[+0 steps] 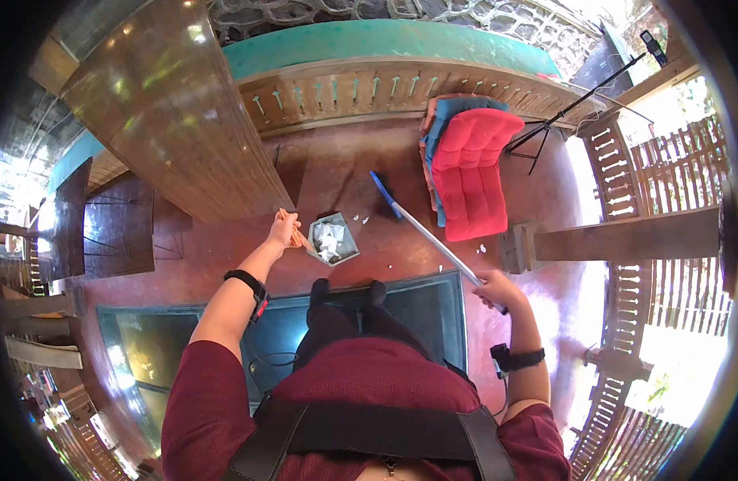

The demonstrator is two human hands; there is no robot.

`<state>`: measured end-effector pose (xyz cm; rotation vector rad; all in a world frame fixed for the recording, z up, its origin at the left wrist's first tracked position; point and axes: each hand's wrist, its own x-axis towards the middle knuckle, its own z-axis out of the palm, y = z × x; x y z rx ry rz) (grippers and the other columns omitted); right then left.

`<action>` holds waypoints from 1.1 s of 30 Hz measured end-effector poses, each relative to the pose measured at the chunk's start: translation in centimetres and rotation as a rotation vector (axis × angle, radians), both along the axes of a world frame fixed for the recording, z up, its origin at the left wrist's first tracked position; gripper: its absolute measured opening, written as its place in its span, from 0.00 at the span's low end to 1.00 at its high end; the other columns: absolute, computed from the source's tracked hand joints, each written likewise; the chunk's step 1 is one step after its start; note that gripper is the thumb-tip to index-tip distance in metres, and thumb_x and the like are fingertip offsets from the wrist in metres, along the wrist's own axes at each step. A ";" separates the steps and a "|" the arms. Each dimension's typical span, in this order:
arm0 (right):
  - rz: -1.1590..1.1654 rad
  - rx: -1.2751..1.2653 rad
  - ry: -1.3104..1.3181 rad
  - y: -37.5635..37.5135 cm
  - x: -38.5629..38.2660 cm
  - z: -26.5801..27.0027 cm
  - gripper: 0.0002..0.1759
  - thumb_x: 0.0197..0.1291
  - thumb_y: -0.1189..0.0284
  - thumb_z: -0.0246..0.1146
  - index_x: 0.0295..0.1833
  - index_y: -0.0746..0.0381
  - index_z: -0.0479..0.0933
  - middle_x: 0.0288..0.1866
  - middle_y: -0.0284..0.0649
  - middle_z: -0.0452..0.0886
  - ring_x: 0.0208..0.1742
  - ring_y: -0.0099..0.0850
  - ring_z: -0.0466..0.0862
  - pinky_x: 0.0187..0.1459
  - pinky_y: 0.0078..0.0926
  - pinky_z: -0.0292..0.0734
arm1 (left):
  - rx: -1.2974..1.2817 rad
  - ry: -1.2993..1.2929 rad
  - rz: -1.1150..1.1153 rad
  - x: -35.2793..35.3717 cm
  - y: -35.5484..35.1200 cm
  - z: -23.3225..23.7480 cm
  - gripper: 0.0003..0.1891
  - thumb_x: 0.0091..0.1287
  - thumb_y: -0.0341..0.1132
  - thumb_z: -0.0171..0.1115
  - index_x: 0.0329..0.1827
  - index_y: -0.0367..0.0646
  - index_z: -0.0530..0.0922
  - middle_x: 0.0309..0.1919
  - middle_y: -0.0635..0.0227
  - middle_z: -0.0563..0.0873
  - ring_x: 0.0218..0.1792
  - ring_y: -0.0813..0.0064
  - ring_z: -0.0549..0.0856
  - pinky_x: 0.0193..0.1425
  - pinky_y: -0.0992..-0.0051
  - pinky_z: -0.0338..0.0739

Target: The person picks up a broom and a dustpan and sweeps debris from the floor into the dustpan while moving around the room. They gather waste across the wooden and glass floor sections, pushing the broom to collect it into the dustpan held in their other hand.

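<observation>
My left hand [281, 232] is closed around the orange-brown handle [297, 238] of a dustpan. The grey, angular pan [349, 244] rests low over the red floor, with crumpled white paper scraps [329, 238] inside. Out to the right, my right hand [499, 290] grips the upper end of a broom's silver pole [443, 250]. Its blue broom head [382, 192] lies at the floor beyond the pan, slanting up and left. Small white bits [365, 219] are on the floor between pan and broom.
Red and blue folded cushions [473, 176] stand ahead on the right, near a black tripod [547, 124]. A large wooden panel [176, 112] rises at front left. Behind runs a wooden bench rail [337, 92]. My feet are on a dark glossy mat-like panel [421, 309]. A wooden post [625, 244] is at right.
</observation>
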<state>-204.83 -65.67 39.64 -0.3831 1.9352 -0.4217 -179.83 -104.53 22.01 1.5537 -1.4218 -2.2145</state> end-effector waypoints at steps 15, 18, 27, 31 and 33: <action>-0.102 -0.052 -0.183 -4.0 10.0 -3.7 0.08 0.49 0.75 0.59 0.34 0.66 0.69 0.13 0.32 0.67 0.13 0.21 0.68 0.15 0.20 0.63 | -0.058 -0.006 -0.146 -1.1 -4.8 -0.7 0.14 0.59 0.45 0.48 0.43 0.51 0.59 0.35 0.65 0.72 0.19 0.68 0.76 0.22 0.68 0.74; -0.191 -0.065 -0.223 -3.0 11.3 -0.8 0.16 0.49 0.75 0.59 0.47 0.62 0.70 0.15 0.30 0.66 0.14 0.19 0.67 0.15 0.18 0.62 | -0.039 -0.013 -0.173 -1.8 -4.8 -0.4 0.15 0.58 0.44 0.48 0.43 0.51 0.59 0.34 0.65 0.72 0.18 0.68 0.76 0.20 0.69 0.74; -0.307 -0.016 -0.072 -2.5 13.2 2.5 0.24 0.48 0.74 0.59 0.55 0.62 0.66 0.16 0.30 0.66 0.15 0.20 0.67 0.16 0.18 0.63 | 0.022 -0.017 -0.231 -2.6 -5.6 -0.2 0.15 0.54 0.40 0.49 0.42 0.51 0.58 0.33 0.66 0.72 0.18 0.66 0.76 0.21 0.66 0.75; -0.222 0.023 0.063 -4.9 15.6 -1.8 0.15 0.47 0.73 0.60 0.42 0.66 0.69 0.16 0.33 0.67 0.15 0.22 0.68 0.15 0.21 0.64 | 0.042 0.000 -0.260 -2.4 -5.8 -0.1 0.14 0.55 0.39 0.48 0.42 0.52 0.57 0.36 0.65 0.71 0.19 0.64 0.76 0.23 0.64 0.74; -0.213 0.061 0.074 -5.7 16.7 -3.0 0.13 0.47 0.74 0.60 0.39 0.67 0.69 0.16 0.33 0.67 0.15 0.22 0.68 0.15 0.21 0.64 | 0.049 0.010 -0.281 -2.5 -5.7 -0.3 0.13 0.55 0.38 0.47 0.42 0.52 0.57 0.37 0.64 0.71 0.20 0.64 0.77 0.24 0.64 0.74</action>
